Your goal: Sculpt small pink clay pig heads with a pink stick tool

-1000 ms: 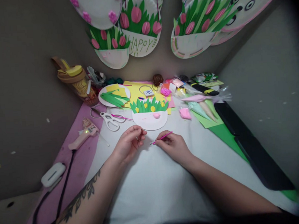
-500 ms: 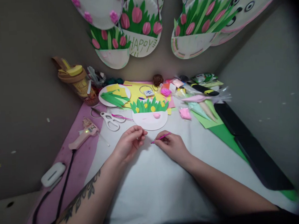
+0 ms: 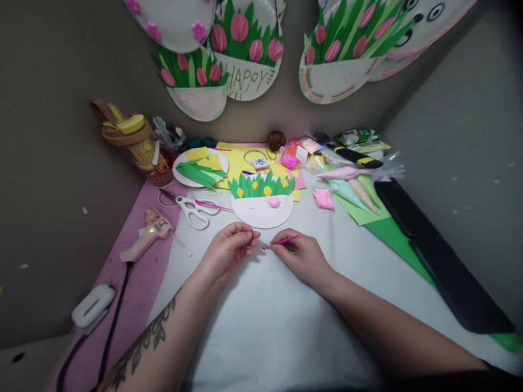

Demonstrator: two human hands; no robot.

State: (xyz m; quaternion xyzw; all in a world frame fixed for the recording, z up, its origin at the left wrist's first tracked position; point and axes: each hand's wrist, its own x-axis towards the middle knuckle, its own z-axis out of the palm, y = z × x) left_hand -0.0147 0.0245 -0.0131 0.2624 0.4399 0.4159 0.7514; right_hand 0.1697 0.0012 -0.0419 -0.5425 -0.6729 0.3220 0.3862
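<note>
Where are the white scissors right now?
In the head view, the scissors lie left of centre, between the pink glue gun and the plate with yellow flowers, just beyond the left hand.

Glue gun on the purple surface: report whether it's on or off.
Apparently on: a small yellow-green light glows on the glue gun.

Our right hand (image 3: 300, 253) holds one slim magenta stick (image 3: 291, 238); our left hand (image 3: 233, 245), half-curled, is near at nine o'clock. From these we log: at twelve, one white plate (image 3: 262, 215) with green paper grass (image 3: 242, 190); at ten, white-handled scissors (image 3: 183, 202); at two, one pink packet (image 3: 323, 199).
</note>
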